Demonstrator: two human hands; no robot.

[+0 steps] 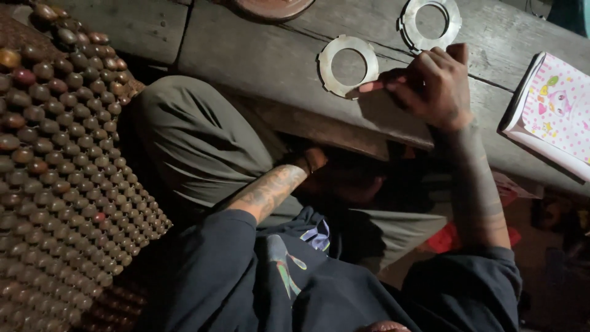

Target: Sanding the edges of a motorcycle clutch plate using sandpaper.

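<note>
Right hand point(433, 86) touching metal ring point(348, 66)

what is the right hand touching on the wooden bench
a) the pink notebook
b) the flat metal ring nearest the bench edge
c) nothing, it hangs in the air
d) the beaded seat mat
b: the right hand rests on the wooden bench with its fingers on the rim of the near metal ring, while the pink notebook and the beaded mat lie apart from it.
</note>
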